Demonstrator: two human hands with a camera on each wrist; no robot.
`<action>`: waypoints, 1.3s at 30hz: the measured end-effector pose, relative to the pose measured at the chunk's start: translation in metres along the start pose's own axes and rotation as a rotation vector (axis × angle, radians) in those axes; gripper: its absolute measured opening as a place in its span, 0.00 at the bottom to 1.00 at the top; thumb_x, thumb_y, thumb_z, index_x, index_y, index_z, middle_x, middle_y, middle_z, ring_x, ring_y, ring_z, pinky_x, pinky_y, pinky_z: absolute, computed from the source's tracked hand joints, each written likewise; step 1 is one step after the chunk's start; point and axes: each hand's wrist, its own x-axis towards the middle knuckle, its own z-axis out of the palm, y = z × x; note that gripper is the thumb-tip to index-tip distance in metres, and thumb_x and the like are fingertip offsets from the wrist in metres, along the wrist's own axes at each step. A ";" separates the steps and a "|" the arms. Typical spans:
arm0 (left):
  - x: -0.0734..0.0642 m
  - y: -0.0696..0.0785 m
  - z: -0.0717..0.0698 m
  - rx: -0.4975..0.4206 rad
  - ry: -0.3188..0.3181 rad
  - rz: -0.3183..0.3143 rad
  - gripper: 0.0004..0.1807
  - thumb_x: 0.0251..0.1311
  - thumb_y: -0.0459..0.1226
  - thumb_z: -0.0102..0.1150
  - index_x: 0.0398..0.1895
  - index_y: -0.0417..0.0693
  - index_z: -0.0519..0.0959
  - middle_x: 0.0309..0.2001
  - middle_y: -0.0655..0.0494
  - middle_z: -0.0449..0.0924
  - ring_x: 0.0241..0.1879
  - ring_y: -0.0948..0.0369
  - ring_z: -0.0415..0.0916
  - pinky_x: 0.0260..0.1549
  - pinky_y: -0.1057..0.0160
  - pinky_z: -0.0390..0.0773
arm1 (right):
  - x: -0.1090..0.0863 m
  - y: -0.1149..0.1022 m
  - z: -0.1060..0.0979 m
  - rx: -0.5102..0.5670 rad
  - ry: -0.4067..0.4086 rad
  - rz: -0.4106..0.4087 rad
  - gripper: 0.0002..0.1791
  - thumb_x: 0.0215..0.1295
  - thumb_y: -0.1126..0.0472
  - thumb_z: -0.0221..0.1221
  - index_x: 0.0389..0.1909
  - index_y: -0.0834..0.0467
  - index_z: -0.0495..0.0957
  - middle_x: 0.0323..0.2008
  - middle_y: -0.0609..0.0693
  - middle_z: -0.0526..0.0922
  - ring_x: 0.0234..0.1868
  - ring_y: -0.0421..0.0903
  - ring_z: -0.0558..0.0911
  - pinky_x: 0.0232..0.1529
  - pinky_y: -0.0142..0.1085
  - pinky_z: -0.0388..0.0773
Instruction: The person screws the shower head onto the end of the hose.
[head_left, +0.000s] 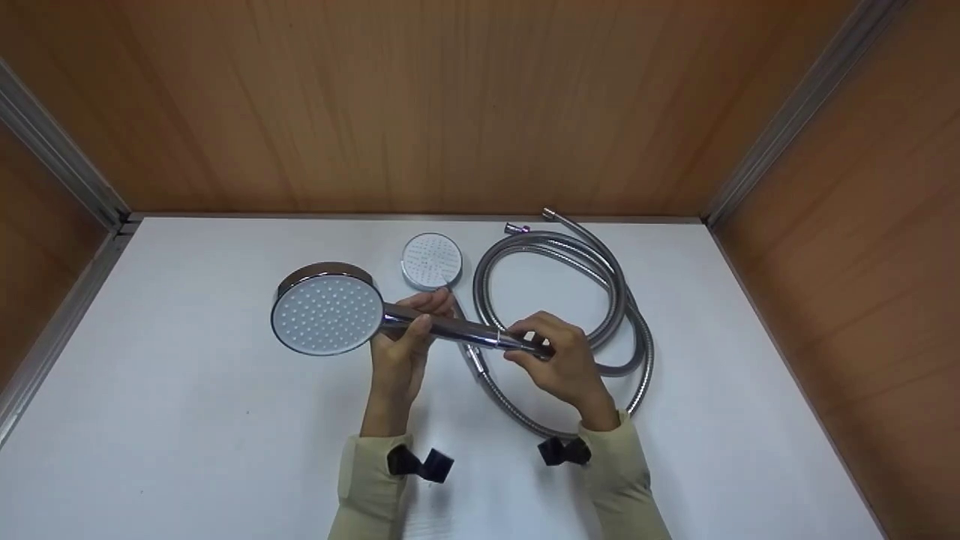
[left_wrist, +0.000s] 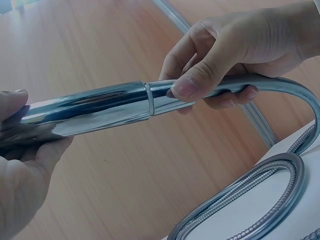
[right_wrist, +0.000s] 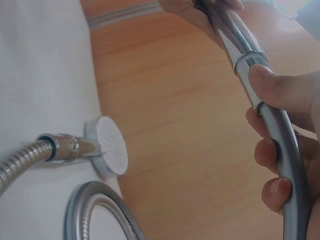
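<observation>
A large round shower head with a pale nozzle face and chrome handle is held up above the table. My left hand grips its handle, thumb on top. My right hand pinches the chrome end fitting of a smooth grey hose at the handle's lower end. In the left wrist view, fitting and handle meet at a thin ring-like seam; whether they are threaded together is hidden. From the right hand the hose bends down towards the coils.
A smaller shower head lies behind on the white table, joined to a ribbed metal hose. Coiled hoses lie on the right, free ends near the back edge. Wooden panels stand at the back and sides.
</observation>
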 end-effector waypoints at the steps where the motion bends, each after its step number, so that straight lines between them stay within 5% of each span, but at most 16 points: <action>1: 0.000 0.000 0.000 0.001 -0.001 0.000 0.13 0.61 0.26 0.55 0.48 0.42 0.76 0.48 0.51 0.84 0.51 0.58 0.81 0.60 0.59 0.76 | 0.000 0.000 0.000 -0.001 -0.003 0.001 0.11 0.50 0.63 0.71 0.35 0.58 0.82 0.31 0.48 0.84 0.23 0.39 0.75 0.18 0.27 0.75; 16: -0.001 0.000 0.000 -0.007 -0.002 0.009 0.13 0.61 0.25 0.55 0.48 0.40 0.76 0.48 0.50 0.84 0.51 0.57 0.81 0.60 0.59 0.76 | 0.001 0.001 0.001 0.007 0.011 -0.015 0.19 0.44 0.66 0.74 0.39 0.59 0.80 0.34 0.50 0.83 0.24 0.42 0.77 0.18 0.31 0.77; 39: 0.000 0.001 0.002 0.040 0.035 -0.020 0.13 0.59 0.28 0.59 0.48 0.42 0.77 0.47 0.52 0.84 0.52 0.58 0.81 0.61 0.58 0.75 | 0.000 0.000 0.000 0.000 -0.009 0.003 0.10 0.52 0.64 0.70 0.36 0.57 0.82 0.31 0.48 0.84 0.22 0.37 0.74 0.16 0.24 0.73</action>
